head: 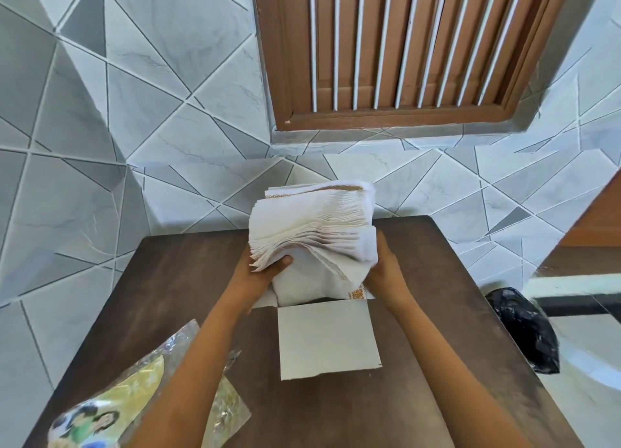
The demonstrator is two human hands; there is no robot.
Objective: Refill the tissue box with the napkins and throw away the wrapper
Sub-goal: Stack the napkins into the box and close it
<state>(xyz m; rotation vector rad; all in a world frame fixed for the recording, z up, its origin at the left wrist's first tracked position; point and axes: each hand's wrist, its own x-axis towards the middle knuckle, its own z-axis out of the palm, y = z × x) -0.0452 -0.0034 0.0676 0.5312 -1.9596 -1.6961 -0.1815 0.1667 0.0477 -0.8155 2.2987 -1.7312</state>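
Note:
A thick stack of white napkins (312, 225) with a brown patterned edge stands bent over the open tissue box (327, 338), its lower end inside the box opening. My left hand (260, 273) grips the stack's left side, thumb on the front. On the stack's right side, my right hand (386, 266) holds it with fingers hidden behind the napkins. The box's white flap lies open toward me. A clear plastic wrapper (134, 390) with a printed picture lies at the table's near left corner, partly under my left forearm.
The dark wooden table (453, 363) stands against a tiled wall below a brown louvred window (396, 51). A bin lined with a black bag (524, 330) sits on the floor to the table's right.

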